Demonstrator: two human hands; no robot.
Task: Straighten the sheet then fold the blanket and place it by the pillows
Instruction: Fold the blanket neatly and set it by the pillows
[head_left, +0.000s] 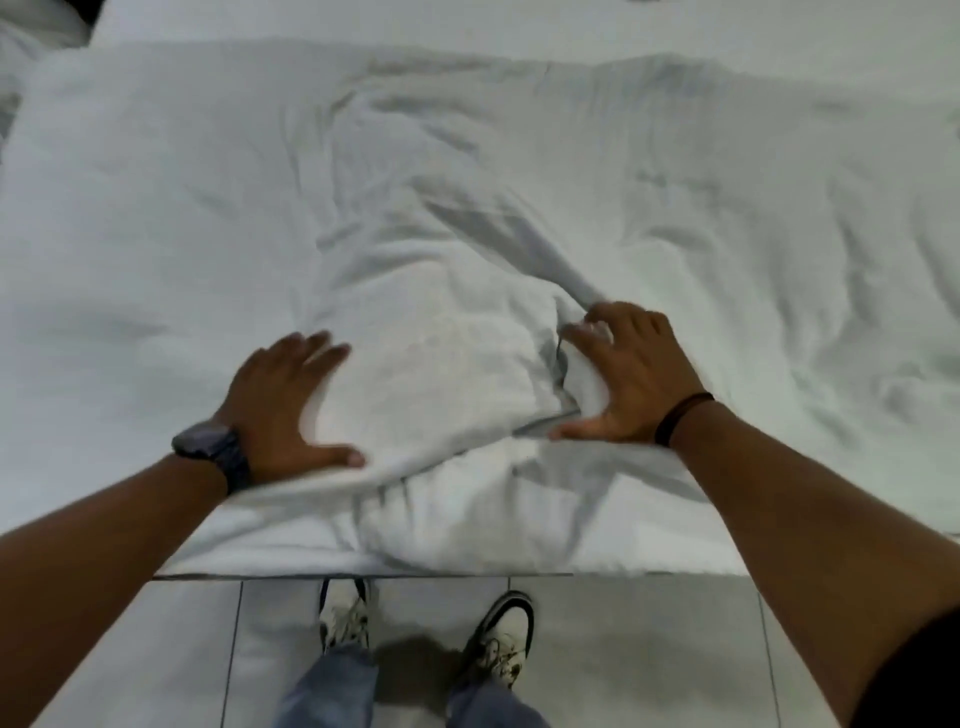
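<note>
A white blanket (467, 208) lies spread and wrinkled across the bed, with a bunched ridge running down its middle to the near edge. My left hand (283, 405), with a dark watch on the wrist, lies flat on the blanket left of the ridge, fingers apart. My right hand (623, 374), with a black band on the wrist, presses on the right side of the ridge; its fingers curl around a fold of the cloth. The white sheet (519, 26) shows beyond the blanket's far edge. A white pillow (31, 47) peeks in at the far left corner.
The bed's near edge (363, 571) runs across the lower part of the view. Below it is a light tiled floor (649, 649) with my two feet in white and black shoes (506, 639) close to the bed.
</note>
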